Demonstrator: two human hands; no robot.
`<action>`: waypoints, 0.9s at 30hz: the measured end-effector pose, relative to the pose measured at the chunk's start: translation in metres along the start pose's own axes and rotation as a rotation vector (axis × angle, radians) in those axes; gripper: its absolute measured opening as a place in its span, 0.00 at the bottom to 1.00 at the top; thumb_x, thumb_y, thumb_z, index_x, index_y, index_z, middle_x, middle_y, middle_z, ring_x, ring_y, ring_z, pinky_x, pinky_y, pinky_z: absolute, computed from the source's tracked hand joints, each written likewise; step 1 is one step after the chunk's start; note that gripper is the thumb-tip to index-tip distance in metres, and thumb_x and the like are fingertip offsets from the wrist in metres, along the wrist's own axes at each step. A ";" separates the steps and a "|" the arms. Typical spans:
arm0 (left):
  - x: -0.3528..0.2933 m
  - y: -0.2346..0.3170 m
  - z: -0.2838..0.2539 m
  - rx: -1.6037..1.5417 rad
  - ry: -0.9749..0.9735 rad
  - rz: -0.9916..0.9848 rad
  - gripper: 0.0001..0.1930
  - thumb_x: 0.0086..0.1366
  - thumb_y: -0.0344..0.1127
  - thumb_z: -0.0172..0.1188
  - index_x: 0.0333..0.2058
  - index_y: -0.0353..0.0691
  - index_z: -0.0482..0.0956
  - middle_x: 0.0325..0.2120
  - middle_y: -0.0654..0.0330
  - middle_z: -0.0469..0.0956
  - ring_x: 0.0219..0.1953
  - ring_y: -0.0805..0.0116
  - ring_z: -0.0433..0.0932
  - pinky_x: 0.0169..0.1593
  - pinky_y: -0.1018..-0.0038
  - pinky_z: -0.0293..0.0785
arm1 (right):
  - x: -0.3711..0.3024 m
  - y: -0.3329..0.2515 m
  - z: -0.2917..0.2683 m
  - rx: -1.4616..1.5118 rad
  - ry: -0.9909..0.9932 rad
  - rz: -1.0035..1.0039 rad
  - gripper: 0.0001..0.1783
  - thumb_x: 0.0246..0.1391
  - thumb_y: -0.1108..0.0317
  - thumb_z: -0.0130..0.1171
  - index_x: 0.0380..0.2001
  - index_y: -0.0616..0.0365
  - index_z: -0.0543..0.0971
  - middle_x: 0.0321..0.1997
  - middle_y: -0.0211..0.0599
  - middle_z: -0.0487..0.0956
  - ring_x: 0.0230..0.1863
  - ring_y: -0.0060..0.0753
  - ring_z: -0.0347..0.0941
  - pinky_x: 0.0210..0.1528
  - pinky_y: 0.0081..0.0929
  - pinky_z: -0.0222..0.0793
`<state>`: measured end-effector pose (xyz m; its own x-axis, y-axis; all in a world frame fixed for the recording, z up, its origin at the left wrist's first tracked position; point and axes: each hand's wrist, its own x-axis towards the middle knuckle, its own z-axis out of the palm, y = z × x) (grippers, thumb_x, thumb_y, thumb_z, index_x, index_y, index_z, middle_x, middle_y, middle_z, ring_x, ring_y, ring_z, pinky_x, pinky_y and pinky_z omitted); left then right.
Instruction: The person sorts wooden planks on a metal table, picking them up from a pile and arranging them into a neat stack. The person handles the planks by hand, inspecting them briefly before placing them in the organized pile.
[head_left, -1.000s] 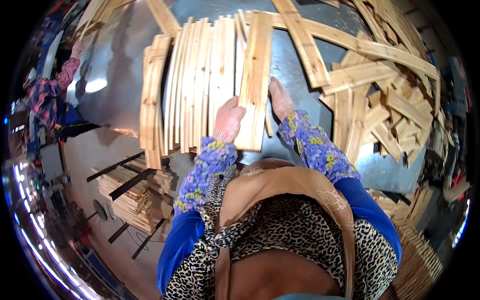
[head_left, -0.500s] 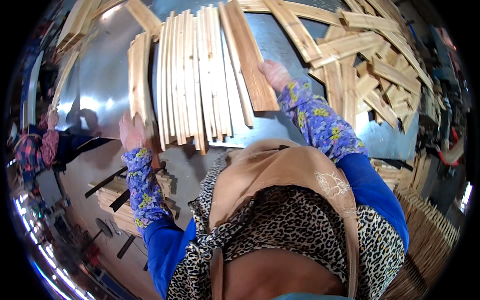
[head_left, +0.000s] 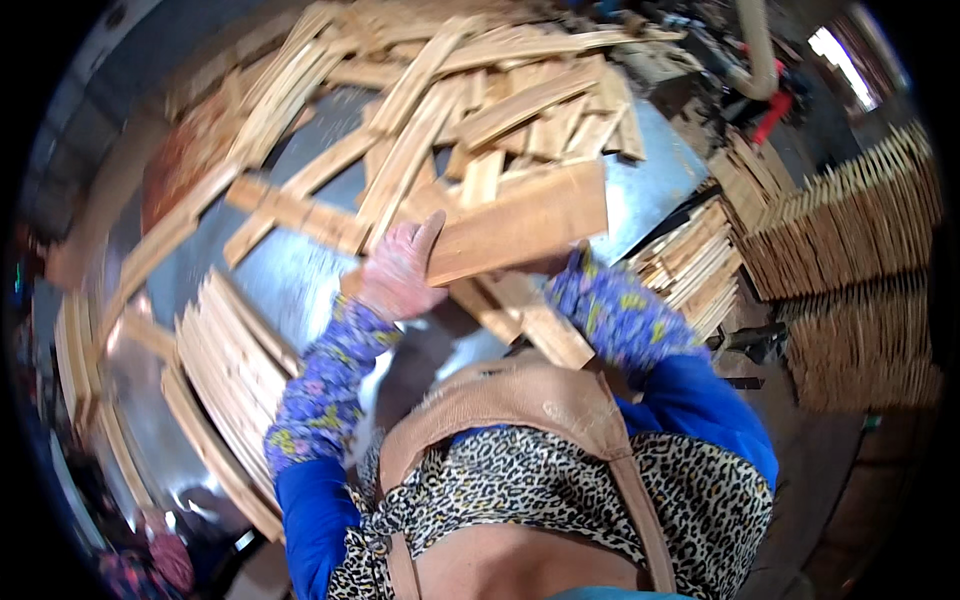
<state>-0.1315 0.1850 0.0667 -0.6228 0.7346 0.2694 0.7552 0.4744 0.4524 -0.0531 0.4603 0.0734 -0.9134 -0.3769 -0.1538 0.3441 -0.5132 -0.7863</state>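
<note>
A wide reddish-brown wooden board [head_left: 530,222] is raised slantwise over the near part of the metal table. My left hand [head_left: 402,270] is closed on its left end, thumb up against the face. At the lower right edge of the board is my right hand [head_left: 558,262], mostly hidden behind the wood, so its fingers do not show. Below the board, several narrower pale slats [head_left: 540,320] stick out toward my body. A loose pile of short boards [head_left: 530,110] lies just beyond.
A row of pale slats [head_left: 225,350] lies side by side on the metal table [head_left: 660,160] at the left. Stacked wood [head_left: 850,240] stands at the right, with more slats [head_left: 695,265] beside the table. Another person's sleeve [head_left: 170,560] shows at the lower left.
My view has swung right toward the loose pile. The wide board has left the slat row and turned crosswise. My left hand has moved from the row's left edge onto this board.
</note>
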 end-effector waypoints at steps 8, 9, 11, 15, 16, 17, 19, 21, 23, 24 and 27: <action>0.174 0.164 0.168 -0.669 -0.158 -0.277 0.53 0.68 0.62 0.70 0.79 0.33 0.60 0.67 0.35 0.75 0.66 0.39 0.78 0.71 0.56 0.73 | -0.122 0.069 -0.090 0.127 0.821 -0.535 0.26 0.79 0.64 0.60 0.74 0.57 0.72 0.64 0.31 0.81 0.63 0.27 0.78 0.67 0.31 0.76; 0.173 0.177 0.181 -0.810 -0.235 -0.265 0.51 0.69 0.60 0.69 0.79 0.32 0.61 0.67 0.36 0.75 0.67 0.40 0.78 0.71 0.56 0.72 | -0.150 0.086 -0.129 -0.035 0.872 -0.527 0.25 0.80 0.63 0.59 0.73 0.59 0.73 0.65 0.32 0.82 0.64 0.29 0.78 0.67 0.31 0.76; 0.168 0.194 0.189 -0.865 -0.350 -0.220 0.47 0.71 0.59 0.68 0.77 0.32 0.64 0.66 0.38 0.77 0.67 0.42 0.78 0.71 0.55 0.72 | -0.187 0.060 -0.164 0.032 1.039 -0.513 0.22 0.77 0.71 0.61 0.69 0.59 0.77 0.57 0.26 0.84 0.53 0.21 0.79 0.56 0.24 0.80; 0.125 0.178 0.241 -0.136 -0.310 0.346 0.40 0.70 0.59 0.66 0.72 0.38 0.74 0.58 0.46 0.83 0.63 0.46 0.80 0.71 0.45 0.68 | -0.302 0.040 -0.223 -0.079 1.279 -0.582 0.27 0.74 0.67 0.67 0.71 0.64 0.76 0.58 0.32 0.84 0.54 0.21 0.79 0.54 0.24 0.80; 0.119 0.179 0.239 -0.047 -0.443 0.331 0.37 0.69 0.59 0.66 0.68 0.39 0.77 0.57 0.47 0.84 0.62 0.47 0.80 0.72 0.43 0.65 | -0.331 0.044 -0.238 -0.120 1.602 -0.422 0.32 0.72 0.63 0.70 0.72 0.65 0.75 0.59 0.38 0.85 0.57 0.25 0.80 0.56 0.24 0.81; 0.113 0.176 0.231 0.053 -0.567 0.303 0.35 0.68 0.59 0.66 0.65 0.41 0.81 0.56 0.49 0.84 0.61 0.47 0.80 0.73 0.41 0.62 | -0.357 0.045 -0.251 -0.247 1.663 -0.436 0.35 0.72 0.63 0.70 0.75 0.66 0.71 0.62 0.43 0.85 0.59 0.31 0.82 0.58 0.25 0.81; 0.091 0.122 0.250 0.002 -0.599 0.270 0.31 0.67 0.58 0.66 0.59 0.40 0.85 0.55 0.48 0.85 0.59 0.47 0.82 0.75 0.41 0.58 | -0.370 0.015 -0.266 -0.194 1.786 -0.175 0.40 0.71 0.62 0.69 0.79 0.67 0.66 0.67 0.52 0.83 0.62 0.45 0.83 0.64 0.31 0.82; 0.086 0.118 0.238 0.051 -0.653 0.232 0.27 0.66 0.55 0.66 0.54 0.40 0.88 0.54 0.48 0.86 0.57 0.46 0.83 0.77 0.41 0.56 | -0.380 -0.028 -0.259 0.030 1.916 0.143 0.40 0.71 0.63 0.67 0.79 0.65 0.65 0.70 0.57 0.81 0.64 0.54 0.82 0.69 0.39 0.81; 0.069 0.107 0.248 0.066 -0.588 0.239 0.29 0.66 0.55 0.65 0.56 0.39 0.87 0.55 0.47 0.86 0.58 0.46 0.83 0.80 0.40 0.50 | -0.394 -0.030 -0.279 0.048 1.977 0.201 0.38 0.72 0.63 0.64 0.78 0.65 0.66 0.70 0.58 0.80 0.66 0.56 0.81 0.71 0.42 0.79; 0.069 0.108 0.248 0.062 -0.590 0.215 0.29 0.66 0.55 0.65 0.56 0.38 0.87 0.55 0.47 0.86 0.59 0.46 0.83 0.81 0.40 0.49 | -0.393 -0.031 -0.288 0.041 1.984 0.215 0.37 0.72 0.63 0.63 0.78 0.66 0.67 0.71 0.59 0.79 0.66 0.57 0.80 0.72 0.44 0.78; 0.070 0.110 0.250 0.059 -0.620 0.137 0.29 0.67 0.54 0.65 0.57 0.37 0.86 0.56 0.46 0.86 0.61 0.45 0.82 0.82 0.38 0.47 | -0.375 -0.036 -0.311 0.003 1.960 0.220 0.34 0.73 0.64 0.59 0.76 0.66 0.69 0.72 0.62 0.78 0.68 0.60 0.79 0.74 0.48 0.75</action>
<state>-0.0407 0.4095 -0.0774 -0.2994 0.9263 -0.2288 0.8404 0.3695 0.3965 0.2096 0.8599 -0.0262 0.1939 0.7986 -0.5697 0.4641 -0.5863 -0.6640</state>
